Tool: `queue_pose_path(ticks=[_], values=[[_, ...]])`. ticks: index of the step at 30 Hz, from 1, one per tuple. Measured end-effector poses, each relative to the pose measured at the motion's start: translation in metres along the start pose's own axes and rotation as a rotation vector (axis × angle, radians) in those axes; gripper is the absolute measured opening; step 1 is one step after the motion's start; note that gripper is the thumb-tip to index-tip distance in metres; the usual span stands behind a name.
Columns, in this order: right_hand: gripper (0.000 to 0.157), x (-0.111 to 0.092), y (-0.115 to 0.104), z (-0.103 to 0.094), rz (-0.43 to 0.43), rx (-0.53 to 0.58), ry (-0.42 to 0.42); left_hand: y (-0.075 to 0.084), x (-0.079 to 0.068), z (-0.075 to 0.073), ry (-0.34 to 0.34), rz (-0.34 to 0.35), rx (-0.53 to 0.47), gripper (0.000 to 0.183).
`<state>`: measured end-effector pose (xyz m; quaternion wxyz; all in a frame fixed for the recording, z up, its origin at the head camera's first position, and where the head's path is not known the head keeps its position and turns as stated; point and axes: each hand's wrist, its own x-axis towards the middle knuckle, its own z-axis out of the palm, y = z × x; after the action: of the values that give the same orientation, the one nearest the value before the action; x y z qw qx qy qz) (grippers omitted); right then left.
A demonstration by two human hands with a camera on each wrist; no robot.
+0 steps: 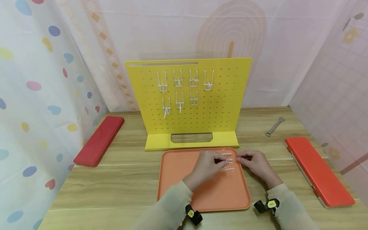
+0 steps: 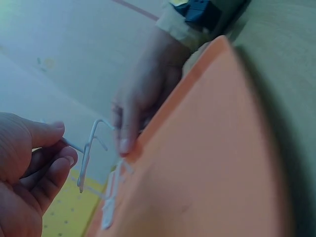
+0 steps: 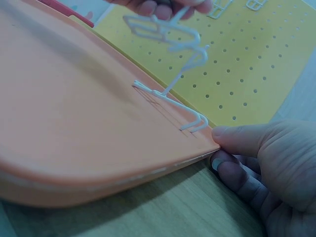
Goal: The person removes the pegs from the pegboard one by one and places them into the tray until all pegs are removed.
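Note:
Over the far right part of the orange tray [image 1: 178, 179], my left hand [image 1: 207, 166] pinches a white wire pegboard hook [image 2: 88, 158] by its stem between thumb and fingers. Its bent prongs stick out past the fingertips, above the tray. Beneath it, more white wire hooks [image 3: 173, 102] lie near the tray's far right corner. My right hand [image 1: 256, 162] grips that corner's rim, thumb [image 3: 237, 138] on top and fingers curled at the outer side.
Behind the tray stands a yellow pegboard [image 1: 221, 105] with several white hooks [image 1: 194, 83] hung in its upper holes. A dark red case [image 1: 99, 142] lies at left, an orange-red case [image 1: 319, 172] at right. A wrench [image 1: 275, 126] lies at the back right.

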<state>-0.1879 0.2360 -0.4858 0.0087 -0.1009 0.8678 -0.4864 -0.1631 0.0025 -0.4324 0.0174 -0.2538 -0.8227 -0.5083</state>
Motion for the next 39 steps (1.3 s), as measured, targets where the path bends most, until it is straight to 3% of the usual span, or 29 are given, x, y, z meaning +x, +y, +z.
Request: queue_pose_path(ticks=[5, 16, 39], values=[[0.019, 0.001, 0.000, 0.000, 0.005, -0.020, -0.001, -0.004, -0.001, 0.010, 0.002, 0.034, 0.043, 0.009], [0.020, 0.003, 0.000, -0.001, 0.013, -0.029, -0.008, -0.014, -0.002, 0.014, 0.004, -0.033, 0.068, 0.006], [0.018, 0.001, 0.001, 0.000, -0.006, -0.002, 0.002, -0.020, -0.002, 0.025, 0.017, 0.011, 0.128, 0.006]])
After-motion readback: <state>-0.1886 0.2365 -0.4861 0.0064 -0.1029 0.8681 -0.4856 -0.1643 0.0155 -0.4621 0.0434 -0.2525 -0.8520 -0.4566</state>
